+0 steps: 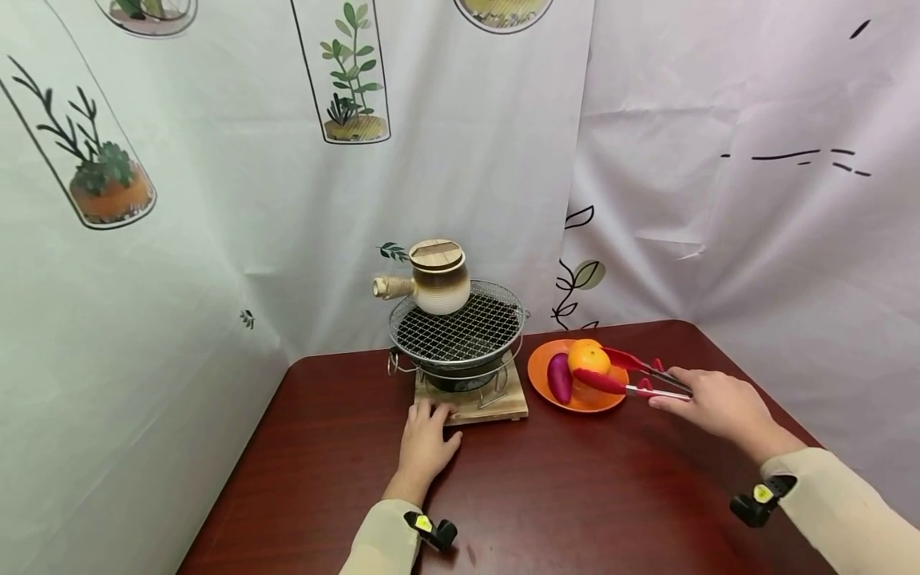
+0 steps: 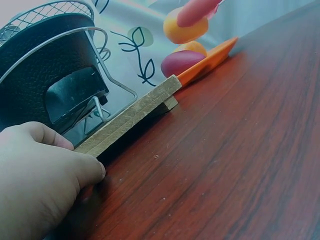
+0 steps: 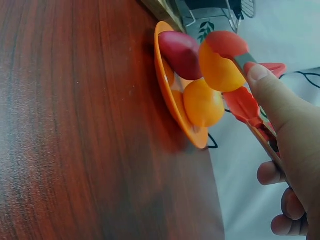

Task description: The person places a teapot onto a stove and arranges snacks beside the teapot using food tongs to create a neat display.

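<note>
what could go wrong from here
The round held orange may slip from the tongs in the right hand and drop. The pot sits off-centre on the grill, so it might slide if the left hand, pinching the wooden board underneath, jolts it.

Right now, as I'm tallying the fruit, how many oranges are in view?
2: one orange in the red tongs, another orange on the plate.

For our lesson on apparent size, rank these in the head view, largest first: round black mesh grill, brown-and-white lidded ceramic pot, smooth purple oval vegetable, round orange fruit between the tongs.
1. Mesh grill
2. Ceramic pot
3. Orange fruit and purple vegetable: too alike to rank
</note>
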`<state>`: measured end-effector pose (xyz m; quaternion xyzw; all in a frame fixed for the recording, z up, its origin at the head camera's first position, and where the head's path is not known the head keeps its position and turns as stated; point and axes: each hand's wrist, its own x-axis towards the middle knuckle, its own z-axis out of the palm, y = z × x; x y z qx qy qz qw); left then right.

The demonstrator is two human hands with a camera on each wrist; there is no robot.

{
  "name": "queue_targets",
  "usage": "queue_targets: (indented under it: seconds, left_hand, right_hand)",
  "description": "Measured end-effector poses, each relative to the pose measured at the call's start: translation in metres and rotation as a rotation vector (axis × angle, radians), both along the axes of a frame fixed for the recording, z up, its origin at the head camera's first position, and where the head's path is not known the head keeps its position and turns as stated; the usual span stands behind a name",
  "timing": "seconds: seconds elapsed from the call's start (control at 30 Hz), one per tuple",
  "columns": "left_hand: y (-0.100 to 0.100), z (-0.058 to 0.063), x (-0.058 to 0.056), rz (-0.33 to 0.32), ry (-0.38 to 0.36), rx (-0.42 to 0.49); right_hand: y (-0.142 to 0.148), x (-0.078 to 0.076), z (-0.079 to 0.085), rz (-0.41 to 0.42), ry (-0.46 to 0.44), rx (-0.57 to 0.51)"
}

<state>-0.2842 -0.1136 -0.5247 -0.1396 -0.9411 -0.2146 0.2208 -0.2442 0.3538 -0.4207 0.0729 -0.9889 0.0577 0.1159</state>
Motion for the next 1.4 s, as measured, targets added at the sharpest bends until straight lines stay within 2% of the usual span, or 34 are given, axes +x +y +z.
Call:
queue_targets:
  seconds: [0.23, 0.67, 1.4]
  left_hand:
    - [0.0, -0.001, 0.0, -0.001, -0.002, -0.012]
    - [-0.001, -0.001, 0.0, 0.0, 0.006, -0.02]
    - [-0.001, -0.003, -0.003, -0.001, 0.024, -0.005]
  right_hand:
    - [-0.001, -0.001, 0.005, 0.001, 0.002, 0.011]
    - [-0.008, -0.007, 0.024, 0.029, 0.016, 0.016]
    - [-0.009, -0.013, 0.067, 0.028, 0.079, 0.051]
